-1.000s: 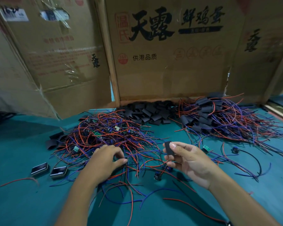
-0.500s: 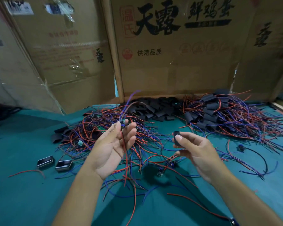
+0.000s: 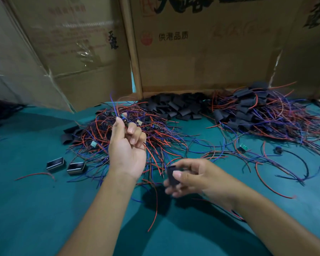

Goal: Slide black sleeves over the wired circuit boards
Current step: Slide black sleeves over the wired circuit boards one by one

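Your left hand (image 3: 127, 145) pinches a wired board (image 3: 122, 118); your right hand (image 3: 190, 177) holds a black sleeve (image 3: 171, 175). Not joined yet; many boards wait.

Bare table (image 3: 26, 209) lies open at near left and near right. Ahead: tangled wire heap (image 3: 137, 133), loose sleeve pile (image 3: 177, 108) and sleeved-wire heap (image 3: 266, 115) span the width. Cardboard walls (image 3: 201, 61) close the far edge. Two small boxes (image 3: 66, 165) sit left of the tangle.

Circuit board (image 3: 123, 119) mostly hidden by left hand's fingers (image 3: 132, 129), cardboard print cropped, blurred
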A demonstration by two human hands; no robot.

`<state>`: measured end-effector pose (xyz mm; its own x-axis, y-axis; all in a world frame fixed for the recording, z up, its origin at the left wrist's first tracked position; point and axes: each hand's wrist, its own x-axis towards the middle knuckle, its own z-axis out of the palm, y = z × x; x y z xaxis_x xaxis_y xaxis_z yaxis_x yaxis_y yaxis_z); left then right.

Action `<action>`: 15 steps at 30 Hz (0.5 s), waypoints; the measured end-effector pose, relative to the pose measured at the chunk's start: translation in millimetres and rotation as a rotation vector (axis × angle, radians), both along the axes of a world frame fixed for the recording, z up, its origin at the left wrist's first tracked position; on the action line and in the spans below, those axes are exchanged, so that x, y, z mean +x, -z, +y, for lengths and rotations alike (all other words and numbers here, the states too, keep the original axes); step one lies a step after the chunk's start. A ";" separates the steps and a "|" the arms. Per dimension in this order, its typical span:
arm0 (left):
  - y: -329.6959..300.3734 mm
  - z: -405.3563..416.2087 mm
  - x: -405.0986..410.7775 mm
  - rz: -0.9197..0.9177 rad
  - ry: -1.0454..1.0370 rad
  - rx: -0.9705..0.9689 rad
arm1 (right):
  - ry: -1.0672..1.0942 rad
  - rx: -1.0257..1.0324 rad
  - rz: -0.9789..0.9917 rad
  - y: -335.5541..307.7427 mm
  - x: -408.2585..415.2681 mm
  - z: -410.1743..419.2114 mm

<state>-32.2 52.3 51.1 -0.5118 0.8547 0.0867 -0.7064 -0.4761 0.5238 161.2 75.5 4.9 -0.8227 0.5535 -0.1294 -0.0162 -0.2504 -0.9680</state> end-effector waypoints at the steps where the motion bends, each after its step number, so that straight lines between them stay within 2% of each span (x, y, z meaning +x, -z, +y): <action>1: -1.2 0.4 0.4 -0.016 -0.003 0.012 | -0.096 -0.118 0.018 -1.8 0.0 -4.4; 3: -2.9 0.4 1.3 -0.051 -0.007 0.032 | -0.234 -0.255 0.044 -3.7 -0.5 -11.0; 6: -3.9 0.1 3.8 -0.067 0.002 0.058 | -0.268 -0.343 0.108 -5.7 -4.6 -14.3; 15: -2.7 -0.3 4.9 -0.086 0.054 0.092 | -0.258 -0.384 0.203 -5.7 -4.7 -10.9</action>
